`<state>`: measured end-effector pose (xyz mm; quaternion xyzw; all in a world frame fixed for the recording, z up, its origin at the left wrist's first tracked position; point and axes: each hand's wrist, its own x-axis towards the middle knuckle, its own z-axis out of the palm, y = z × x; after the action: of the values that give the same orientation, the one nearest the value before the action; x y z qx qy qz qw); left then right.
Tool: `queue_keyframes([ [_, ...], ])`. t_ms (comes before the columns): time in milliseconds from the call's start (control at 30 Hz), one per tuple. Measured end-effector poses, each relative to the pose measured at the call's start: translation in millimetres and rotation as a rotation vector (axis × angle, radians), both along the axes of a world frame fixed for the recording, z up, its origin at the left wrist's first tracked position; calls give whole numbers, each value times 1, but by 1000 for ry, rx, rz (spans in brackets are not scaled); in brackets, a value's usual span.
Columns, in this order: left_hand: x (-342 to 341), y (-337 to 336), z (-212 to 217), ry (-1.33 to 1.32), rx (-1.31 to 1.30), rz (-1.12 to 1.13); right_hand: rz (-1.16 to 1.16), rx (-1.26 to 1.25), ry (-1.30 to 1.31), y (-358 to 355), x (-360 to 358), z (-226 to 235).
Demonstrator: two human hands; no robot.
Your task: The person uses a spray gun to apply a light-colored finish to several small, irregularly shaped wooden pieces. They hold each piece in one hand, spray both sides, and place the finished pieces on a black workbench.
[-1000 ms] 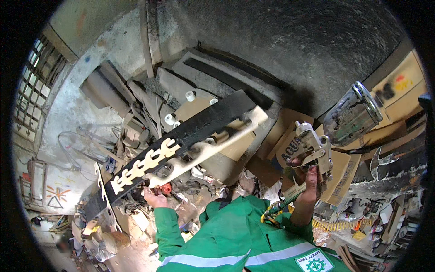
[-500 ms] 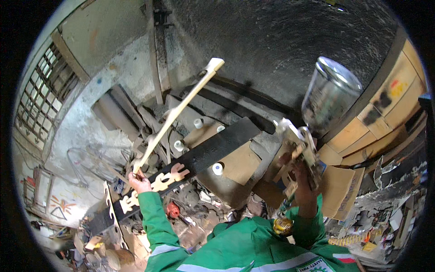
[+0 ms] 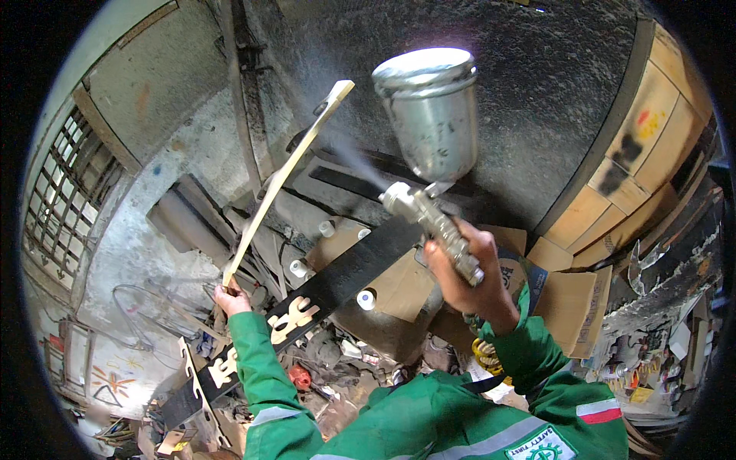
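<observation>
My left hand (image 3: 232, 299) grips the lower end of a long, thin pale wooden piece (image 3: 285, 178), seen nearly edge-on and tilted up to the right. Wrapped around a metal spray gun (image 3: 441, 230) is my right hand (image 3: 479, 272). On top of the gun sits a large silver cup (image 3: 433, 126). Pale mist leaves the nozzle toward the wooden piece; the two do not touch. Beneath them, a long black board (image 3: 368, 257) lies aslant, with pale wooden cutouts (image 3: 295, 318) on it. Another notched wooden piece (image 3: 195, 383) leans near its left end.
Several white containers (image 3: 366, 299) stand around a cardboard sheet (image 3: 406, 284). An open cardboard box (image 3: 579, 314) is at the right. A yellow coiled hose (image 3: 484, 356) hangs by my right wrist. Scrap and a red object (image 3: 300, 376) litter the floor. A dark wall (image 3: 552, 100) rises ahead.
The spray gun has swung left and upright with my right hand, and mist now comes from its nozzle. The wooden piece has shifted slightly left in the picture.
</observation>
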<state>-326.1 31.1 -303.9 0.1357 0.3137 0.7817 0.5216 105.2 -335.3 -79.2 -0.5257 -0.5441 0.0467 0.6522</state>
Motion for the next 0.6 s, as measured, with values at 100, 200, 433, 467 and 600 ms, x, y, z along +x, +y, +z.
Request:
queue_keyframes([
  [100,-8,16,-18,442,33,1,68,2,-77,-6,-11,-13],
  [200,-12,21,-25,416,10,21,42,89,-117,-2,-13,-25],
  [433,7,-28,30,-111,-84,-37,-53,32,65,15,25,-9],
  [467,8,-34,35,-110,-98,-28,-36,-7,87,17,31,-3],
  [600,8,-41,38,-85,-84,1,-19,125,140,28,33,14],
])
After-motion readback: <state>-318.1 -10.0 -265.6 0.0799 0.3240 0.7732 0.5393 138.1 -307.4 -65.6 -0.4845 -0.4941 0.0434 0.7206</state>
